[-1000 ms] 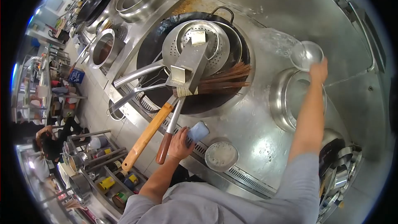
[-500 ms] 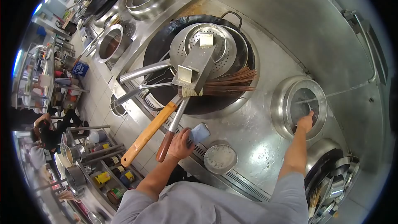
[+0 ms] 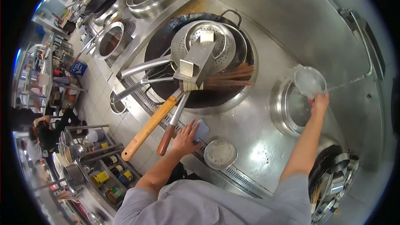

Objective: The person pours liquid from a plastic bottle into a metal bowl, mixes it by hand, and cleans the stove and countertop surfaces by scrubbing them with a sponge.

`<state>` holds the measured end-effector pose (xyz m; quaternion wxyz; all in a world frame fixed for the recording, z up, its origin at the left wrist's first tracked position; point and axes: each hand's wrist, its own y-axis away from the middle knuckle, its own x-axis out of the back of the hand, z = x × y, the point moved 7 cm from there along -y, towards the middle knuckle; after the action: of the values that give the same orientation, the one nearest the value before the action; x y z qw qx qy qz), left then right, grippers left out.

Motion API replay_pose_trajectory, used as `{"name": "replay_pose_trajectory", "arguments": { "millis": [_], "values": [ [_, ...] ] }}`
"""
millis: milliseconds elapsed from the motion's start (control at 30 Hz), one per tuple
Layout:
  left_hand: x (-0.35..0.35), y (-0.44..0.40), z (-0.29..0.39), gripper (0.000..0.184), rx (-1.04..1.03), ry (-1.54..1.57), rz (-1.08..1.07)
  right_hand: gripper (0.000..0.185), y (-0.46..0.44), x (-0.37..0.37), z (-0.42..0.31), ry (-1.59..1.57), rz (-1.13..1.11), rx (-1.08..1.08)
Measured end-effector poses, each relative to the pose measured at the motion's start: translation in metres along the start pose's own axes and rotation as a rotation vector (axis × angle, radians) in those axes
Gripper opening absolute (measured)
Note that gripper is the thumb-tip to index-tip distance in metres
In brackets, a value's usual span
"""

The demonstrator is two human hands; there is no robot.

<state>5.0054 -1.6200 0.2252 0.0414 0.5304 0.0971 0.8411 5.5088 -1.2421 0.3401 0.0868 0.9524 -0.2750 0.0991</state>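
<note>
In my right hand [image 3: 319, 103] is a round bowl [image 3: 310, 81], gripped at its near rim and lifted over the far side of a steel pot [image 3: 278, 107]. Whitish water shows in the bowl, blurred by motion. My left hand [image 3: 186, 140] has its fingers spread beside a light-blue pad [image 3: 201, 129] on the stove's front edge. Whether those fingers touch the pad I cannot tell. Just right of that hand sits a small round steel dish [image 3: 221, 154] with pale specks in it.
A black wok [image 3: 166, 31] holds a perforated strainer [image 3: 180, 41], a bamboo brush [image 3: 233, 77] and tools whose handles overhang the front edge. Water streams from a wall tap [image 3: 368, 68]. Pans and utensils [image 3: 333, 179] stand at right. A person [image 3: 50, 131] is far left.
My right hand has risen out of the pot and moved up and right with the bowl. The left hand has loosened from the blue pad and spread its fingers.
</note>
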Motion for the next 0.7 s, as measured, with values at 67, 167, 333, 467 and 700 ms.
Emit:
{"name": "replay_pose_trajectory", "arguments": {
  "millis": [67, 167, 333, 467, 700],
  "values": [
    [-0.027, -0.007, 0.008, 0.094, -0.064, -0.067, -0.005, 0.061, -0.032, -0.025, -0.012, 0.125, -0.008, 0.057],
    [-0.047, -0.017, 0.012, 0.091, -0.028, -0.019, 0.009, 0.065, -0.016, -0.061, -0.072, 0.371, -0.099, 0.275],
    [-0.031, -0.019, -0.004, 0.077, 0.26, 0.468, -0.044, 0.063, -0.058, -0.014, -0.037, 0.77, 0.382, 0.75],
    [-0.015, 0.011, -0.043, 0.068, 0.389, 0.867, -0.069, 0.068, -0.02, 0.062, 0.055, 0.616, 0.311, 0.354],
    [0.043, 0.106, -0.122, 0.065, 0.475, 0.827, -0.068, 0.059, 0.024, 0.041, 0.111, 1.162, 0.155, 0.07]
  ]
}}
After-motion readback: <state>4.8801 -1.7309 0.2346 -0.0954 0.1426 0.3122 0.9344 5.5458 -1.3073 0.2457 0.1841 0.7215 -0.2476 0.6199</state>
